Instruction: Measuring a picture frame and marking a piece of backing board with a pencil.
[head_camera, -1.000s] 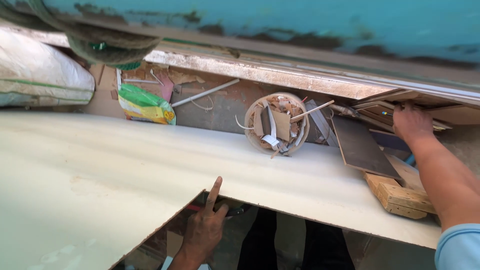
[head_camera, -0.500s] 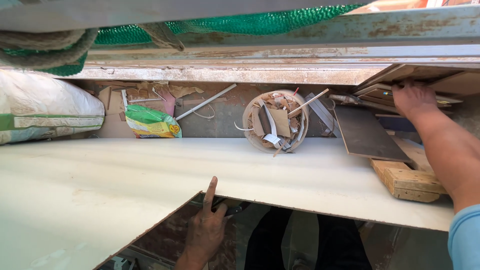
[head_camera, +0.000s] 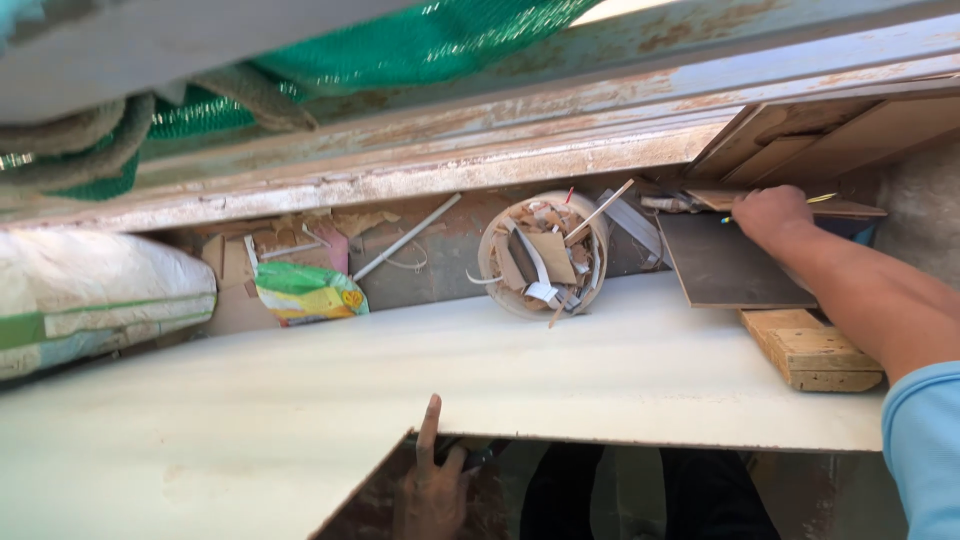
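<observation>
Right hand (head_camera: 772, 215) grips pencil (head_camera: 822, 199), seemingly lying crosswise, tip rightward.

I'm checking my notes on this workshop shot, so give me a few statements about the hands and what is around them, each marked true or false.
1. The left hand presses a finger against the near edge of the pale sheet. True.
2. The right hand rests inside the bucket of scraps. False: it reaches a pencil on the boards to the bucket's right.
3. A dark panel lies below the right hand. True.
4. The sack lies right of the wooden block. False: it lies far left.
</observation>
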